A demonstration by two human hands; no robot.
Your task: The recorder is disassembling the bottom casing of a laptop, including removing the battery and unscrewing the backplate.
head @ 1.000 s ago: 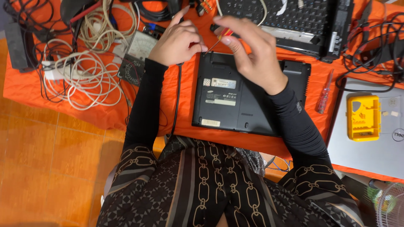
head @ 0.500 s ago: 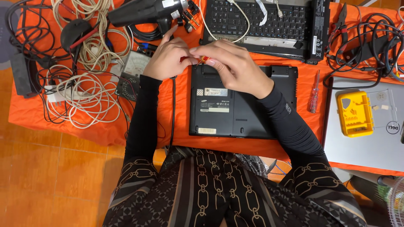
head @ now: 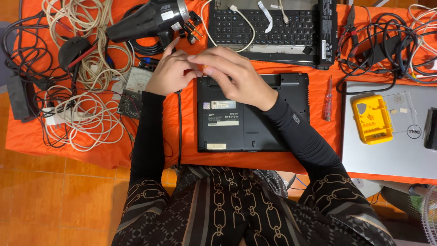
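Head view shows both hands meeting just above the top-left corner of the upturned black laptop [head: 252,114] on the orange cloth [head: 104,155]; the left hand [head: 170,73] and right hand [head: 236,75] pinch a small orange-tipped object [head: 205,67] between their fingertips, mostly hidden by fingers; a red screwdriver [head: 328,98] lies well apart to the right, near a yellow bit case [head: 372,119].
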